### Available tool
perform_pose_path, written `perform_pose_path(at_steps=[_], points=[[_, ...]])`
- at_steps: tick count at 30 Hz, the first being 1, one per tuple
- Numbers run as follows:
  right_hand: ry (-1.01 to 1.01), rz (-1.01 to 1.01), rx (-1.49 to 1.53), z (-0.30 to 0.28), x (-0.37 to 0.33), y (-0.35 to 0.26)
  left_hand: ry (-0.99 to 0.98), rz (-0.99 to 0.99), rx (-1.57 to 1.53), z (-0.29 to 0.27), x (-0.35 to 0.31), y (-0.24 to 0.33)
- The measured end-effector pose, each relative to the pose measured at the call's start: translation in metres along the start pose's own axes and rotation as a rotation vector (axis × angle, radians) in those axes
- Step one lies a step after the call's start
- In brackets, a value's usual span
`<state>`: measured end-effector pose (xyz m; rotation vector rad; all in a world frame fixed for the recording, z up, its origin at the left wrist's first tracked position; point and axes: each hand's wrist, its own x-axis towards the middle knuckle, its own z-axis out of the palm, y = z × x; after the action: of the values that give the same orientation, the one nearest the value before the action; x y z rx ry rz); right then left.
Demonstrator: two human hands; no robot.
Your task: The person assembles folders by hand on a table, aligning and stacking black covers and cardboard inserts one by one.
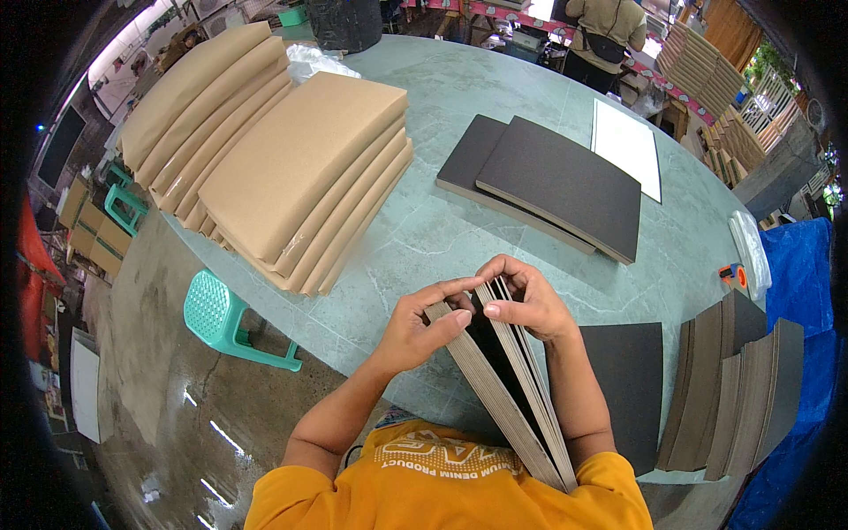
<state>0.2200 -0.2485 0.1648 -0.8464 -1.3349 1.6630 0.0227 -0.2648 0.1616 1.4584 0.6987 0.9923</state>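
Observation:
In front of my chest I hold a stack of black boards on edge, their grey-brown edges facing up. The stack is parted into bundles with a dark gap between them. My left hand grips the top corner of the left bundle, thumb on its edge. My right hand is closed round the top of the right bundle, where a few boards fan apart. Both hands' fingertips nearly meet above the gap. Beside my right forearm a black board lies flat on the table. Ahead, two piles of black boards overlap.
Brown paper-wrapped packages are piled at the left of the round green table. More black board stacks stand at the right, near an orange tape dispenser. A white sheet lies behind. A green stool stands left; another person is far back.

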Motion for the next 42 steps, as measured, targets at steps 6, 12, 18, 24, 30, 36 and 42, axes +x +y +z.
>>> perform_pose_path(at_steps=[6,12,18,24,30,36,42], points=[[0.023,-0.030,-0.008,0.001,-0.001,-0.003,0.004,0.008,-0.005,0.001,-0.001,0.002],[-0.003,-0.057,0.013,-0.004,-0.002,-0.005,0.019,-0.003,-0.012,0.003,-0.001,0.004],[0.035,-0.030,-0.008,0.000,-0.003,-0.008,0.043,0.100,0.106,0.001,0.002,0.000],[-0.002,-0.067,-0.002,-0.003,0.000,-0.002,0.077,0.126,0.020,0.001,0.001,-0.004],[0.060,-0.114,-0.057,0.000,0.003,0.006,-0.002,0.045,-0.033,0.003,0.005,0.002],[0.201,0.165,-0.627,-0.055,-0.015,0.000,-0.068,-0.049,0.097,-0.001,0.017,0.003],[0.437,0.776,-1.483,-0.093,-0.113,0.051,-0.013,-0.086,-0.067,0.007,0.013,0.000]])
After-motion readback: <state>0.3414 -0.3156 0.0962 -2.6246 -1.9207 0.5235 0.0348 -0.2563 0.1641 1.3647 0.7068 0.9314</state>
